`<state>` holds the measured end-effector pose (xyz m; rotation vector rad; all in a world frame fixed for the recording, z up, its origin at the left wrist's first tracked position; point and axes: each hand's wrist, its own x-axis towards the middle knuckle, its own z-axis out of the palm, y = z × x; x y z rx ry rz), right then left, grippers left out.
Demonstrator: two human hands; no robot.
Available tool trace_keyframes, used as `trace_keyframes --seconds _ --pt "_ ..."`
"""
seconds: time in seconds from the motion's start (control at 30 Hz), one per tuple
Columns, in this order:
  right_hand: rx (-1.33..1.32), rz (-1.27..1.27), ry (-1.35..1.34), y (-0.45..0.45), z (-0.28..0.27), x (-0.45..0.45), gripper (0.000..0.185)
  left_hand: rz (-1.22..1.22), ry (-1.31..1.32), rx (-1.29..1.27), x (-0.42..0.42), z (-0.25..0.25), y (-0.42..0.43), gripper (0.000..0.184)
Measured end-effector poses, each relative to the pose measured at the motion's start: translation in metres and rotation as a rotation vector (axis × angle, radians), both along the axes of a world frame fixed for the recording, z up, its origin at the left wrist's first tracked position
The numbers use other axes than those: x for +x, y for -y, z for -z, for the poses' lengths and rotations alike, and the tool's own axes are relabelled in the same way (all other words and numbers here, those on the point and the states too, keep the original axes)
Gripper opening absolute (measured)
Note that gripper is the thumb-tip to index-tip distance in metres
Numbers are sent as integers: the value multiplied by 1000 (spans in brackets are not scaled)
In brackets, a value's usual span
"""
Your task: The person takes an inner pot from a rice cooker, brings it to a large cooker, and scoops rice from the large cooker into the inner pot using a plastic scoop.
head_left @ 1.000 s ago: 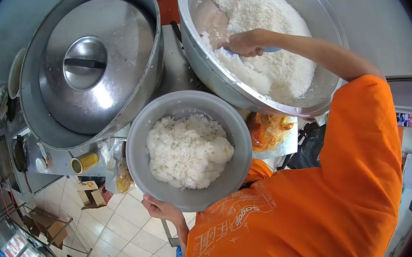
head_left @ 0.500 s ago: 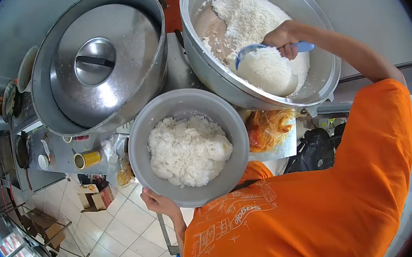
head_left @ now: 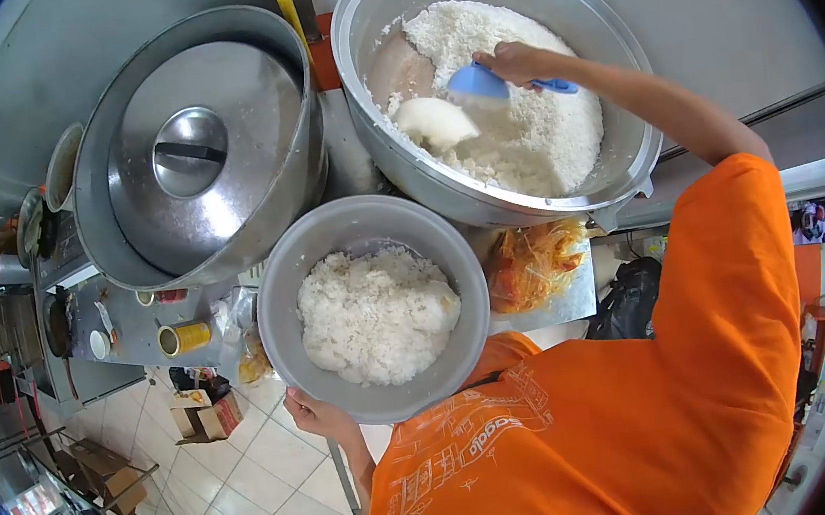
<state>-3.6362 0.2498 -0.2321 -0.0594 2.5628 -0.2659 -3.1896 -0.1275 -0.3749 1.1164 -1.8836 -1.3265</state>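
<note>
My right hand (head_left: 513,64) is closed on the handle of a blue scoop (head_left: 478,83) over the big metal pot (head_left: 633,43) at the upper right. White rice (head_left: 561,136) fills much of that pot, with a smooth clump (head_left: 435,122) left of the scoop. My left hand (head_left: 321,415) grips the lower left rim of a grey bowl (head_left: 477,301), its fingers partly hidden under it. A mound of rice (head_left: 378,313) sits inside the bowl.
A second large pot (head_left: 90,206) at the upper left holds a metal lid (head_left: 245,94). On the counter are a yellow can (head_left: 185,338) and a white cup (head_left: 100,344). An orange-filled plastic bag (head_left: 537,264) lies right of the bowl. Cardboard boxes (head_left: 210,419) stand on the tiled floor.
The scoop was full of rice half a second ago; now it is turned over and a clump lies left of it in the pot. My right hand has moved left. My left hand stays on the bowl.
</note>
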Motion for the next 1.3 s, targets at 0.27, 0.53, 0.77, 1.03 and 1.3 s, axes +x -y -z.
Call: trace_keyframes --seconds 0.27,0.53,0.77,1.03,1.3 --pt "-47 11 37 43 33 -18 64 1 58 -46 3 8 5 37" --pt "-66 -55 763 59 43 27 37 -6 85 -51 -1 -3 1 38" --pt "114 -39 918 54 -5 34 37 -24 164 -33 -6 -11 -1 38" --pt "-123 33 1184 18 -34 40 36 6 125 -51 -4 -7 2 40" --pt "-642 60 162 66 -122 145 55 45 102 -95 -7 -10 2 38"
